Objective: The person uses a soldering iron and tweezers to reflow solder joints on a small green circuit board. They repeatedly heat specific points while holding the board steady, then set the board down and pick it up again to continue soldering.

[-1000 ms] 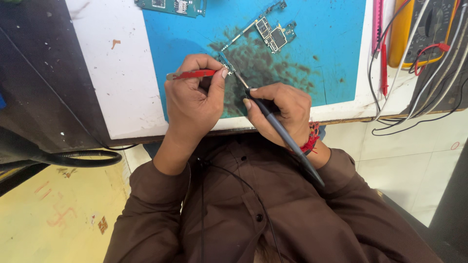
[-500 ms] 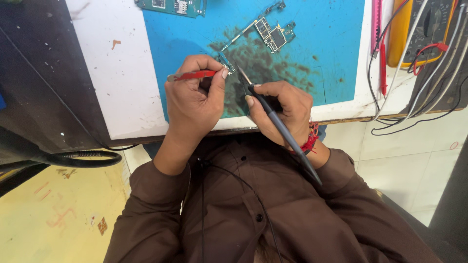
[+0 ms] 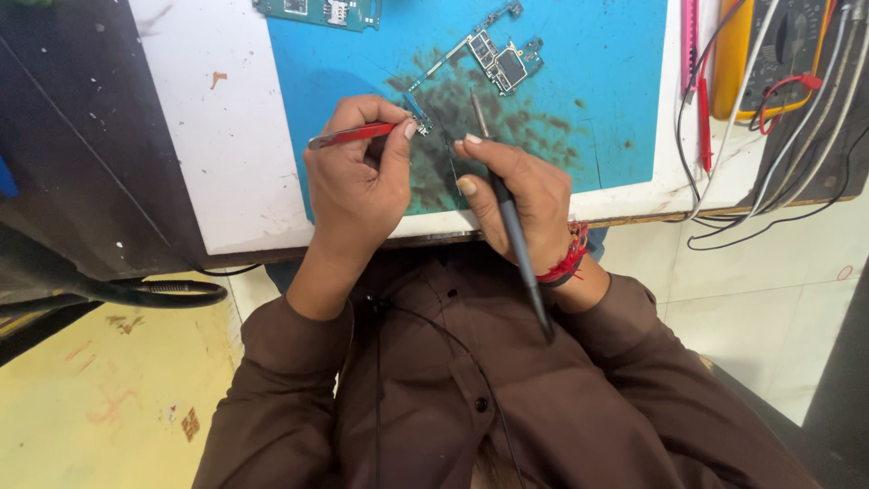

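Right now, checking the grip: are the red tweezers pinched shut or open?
Shut: the left hand pinches the red tweezers onto a small circuit piece.

bare blue mat (image 3: 606, 91) right; circuit board (image 3: 502, 59) blocks ahead.

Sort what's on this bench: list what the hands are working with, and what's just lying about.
In use:
left hand pinching red tweezers
small part at the tweezer tips
right hand holding grey iron
blue mat

Lying about:
circuit board
green board
yellow meter
cables
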